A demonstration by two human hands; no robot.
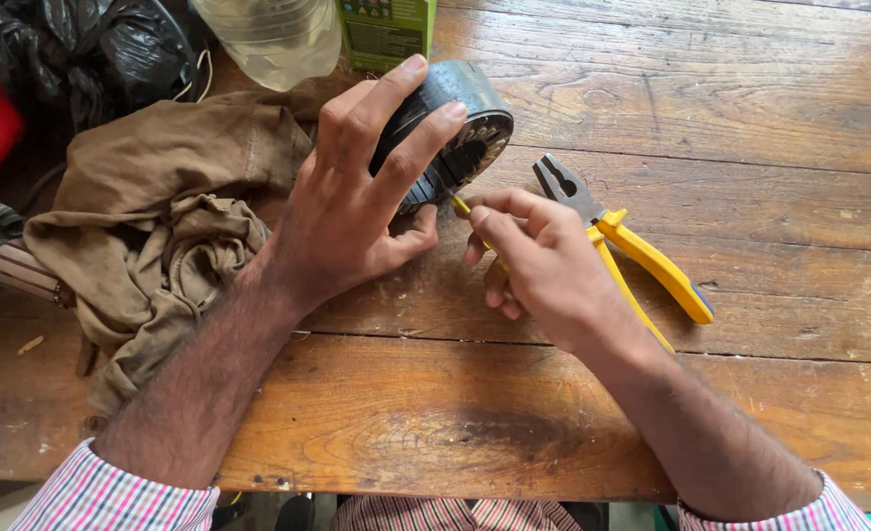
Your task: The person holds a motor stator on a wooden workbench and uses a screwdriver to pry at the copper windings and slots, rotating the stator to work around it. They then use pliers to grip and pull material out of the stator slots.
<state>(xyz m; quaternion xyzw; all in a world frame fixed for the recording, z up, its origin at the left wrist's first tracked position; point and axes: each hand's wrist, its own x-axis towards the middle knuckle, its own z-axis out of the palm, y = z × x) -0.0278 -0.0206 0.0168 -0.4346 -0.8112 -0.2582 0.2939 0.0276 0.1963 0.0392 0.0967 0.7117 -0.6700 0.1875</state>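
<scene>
A worn wooden table (770,128) of broad planks, scratched and stained, fills the view. The left hand (357,206) grips a dark round motor part (460,128) lying on its side on the boards, fingers spread over its top. The right hand (539,261) pinches a thin yellow tool (462,206), its tip touching the part's lower rim. Yellow-handled pliers (632,246) lie just beside that hand. A brown rag (160,216) is heaped at left, below a black bag (72,44) and a clear bottle (268,34).
</scene>
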